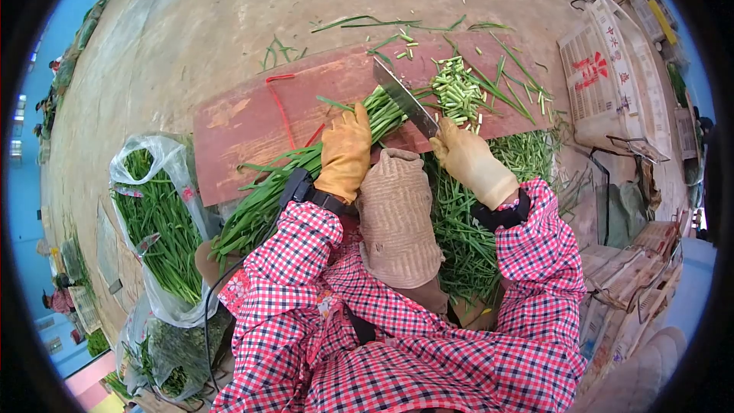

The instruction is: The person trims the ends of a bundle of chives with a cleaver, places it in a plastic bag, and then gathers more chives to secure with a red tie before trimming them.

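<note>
My left hand (345, 151), in an orange glove, is closed around a bunch of long green stalks (386, 113) lying across a reddish board (237, 126). The leafy ends trail toward my lap at the lower left. In my right hand (468, 159), also gloved, is the handle of a cleaver (405, 99). Its broad blade slants across the cut end of the bunch. Just right of the blade lies a pile of short pale-green cut pieces (459, 90). A red cord (281, 111) rests on the board left of my left hand.
A plastic bag (157, 222) full of green stalks stands at the left. Loose cut greens (470, 229) heap up beside my right forearm. A white printed crate (612, 76) stands at the right, with flattened woven sacks (634, 283) below it. Stray leaves lie beyond the board.
</note>
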Demonstrator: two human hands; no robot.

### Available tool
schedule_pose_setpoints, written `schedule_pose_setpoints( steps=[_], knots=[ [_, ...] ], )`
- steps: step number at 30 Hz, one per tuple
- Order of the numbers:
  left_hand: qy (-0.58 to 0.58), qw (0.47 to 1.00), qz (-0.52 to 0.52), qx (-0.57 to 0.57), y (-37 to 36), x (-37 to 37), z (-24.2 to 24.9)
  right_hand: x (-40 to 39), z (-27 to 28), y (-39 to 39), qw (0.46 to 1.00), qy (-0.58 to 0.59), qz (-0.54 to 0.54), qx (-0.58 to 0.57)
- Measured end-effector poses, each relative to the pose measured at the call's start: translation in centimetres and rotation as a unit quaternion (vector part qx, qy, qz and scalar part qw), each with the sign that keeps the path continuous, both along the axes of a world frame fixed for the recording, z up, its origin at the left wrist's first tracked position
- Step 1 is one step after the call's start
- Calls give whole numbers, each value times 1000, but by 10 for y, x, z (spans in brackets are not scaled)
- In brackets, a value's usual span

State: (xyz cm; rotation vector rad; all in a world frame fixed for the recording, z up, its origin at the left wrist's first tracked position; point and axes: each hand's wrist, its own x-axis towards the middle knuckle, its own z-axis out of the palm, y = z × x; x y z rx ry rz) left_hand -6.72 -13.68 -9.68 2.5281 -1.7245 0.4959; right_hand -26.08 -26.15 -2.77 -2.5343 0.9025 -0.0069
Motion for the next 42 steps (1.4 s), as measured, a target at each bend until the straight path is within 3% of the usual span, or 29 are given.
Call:
schedule_pose_setpoints(
  steps=[11,14,18,20,23,26,27,31,34,37,41,42],
  knots=[
    [36,999,-16,-18,1,1,2,5,12,-15,999,8,21,42],
    [50,998,-19,-15,2,2,5,12,14,-12,997,56,3,48],
    [46,999,2,4,1,-1,7,50,-19,-6,996,91,-19,16],
    [49,999,1,-9,0,2,3,59,-63,6,994,89,-18,-65],
    [48,998,-6,-37,3,4,-4,51,-39,5,998,46,-40,-16],
    [93,995,-7,-20,3,5,3,24,-61,-28,987,-88,-131,8],
    [115,993,-4,-4,3,5,6,20,-47,-35,988,-20,-150,20],
    [111,993,47,4,-6,2,5,17,-26,-35,974,52,-159,-155],
    [120,989,83,16,-15,4,-3,7,-16,-30,963,-59,-112,-238],
    [252,964,87,13,-13,20,12,-1,-14,-24,966,-132,-132,-179],
    [322,941,82,-67,9,36,54,-10,11,-12,964,-209,-162,13],
    [398,908,73,-112,18,42,69,-10,26,-6,969,-193,-148,53]
  ],
)
